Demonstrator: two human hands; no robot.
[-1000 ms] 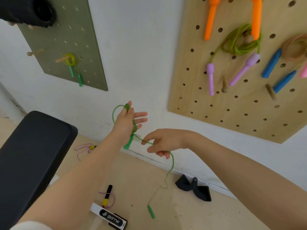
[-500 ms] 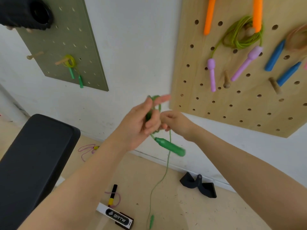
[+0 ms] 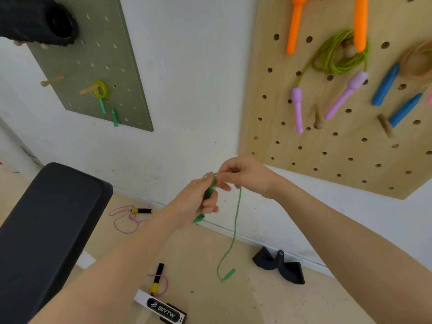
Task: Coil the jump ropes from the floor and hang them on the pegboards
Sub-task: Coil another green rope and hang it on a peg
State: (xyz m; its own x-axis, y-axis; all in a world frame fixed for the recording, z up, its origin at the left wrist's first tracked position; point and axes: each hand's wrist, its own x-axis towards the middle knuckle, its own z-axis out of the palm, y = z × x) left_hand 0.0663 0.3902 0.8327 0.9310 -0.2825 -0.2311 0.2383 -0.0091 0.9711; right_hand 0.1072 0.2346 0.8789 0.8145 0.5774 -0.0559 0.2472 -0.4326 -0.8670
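One green jump rope [image 3: 236,220] is in hand at frame center, coiling step underway by my read. Left hand [image 3: 198,199] curls round one green handle plus the gathered loops; right hand [image 3: 243,175] pinches the cord just beside it. Rest of the cord hangs down to its 2nd handle [image 3: 228,274], low center, near the floor. Next move needs more wraps w/ the right hand till that handle comes up, then a free peg [image 3: 318,118] on the wooden pegboard [image 3: 350,148], upper right. Purple rope [image 3: 126,218] lies on the floor, mid left.
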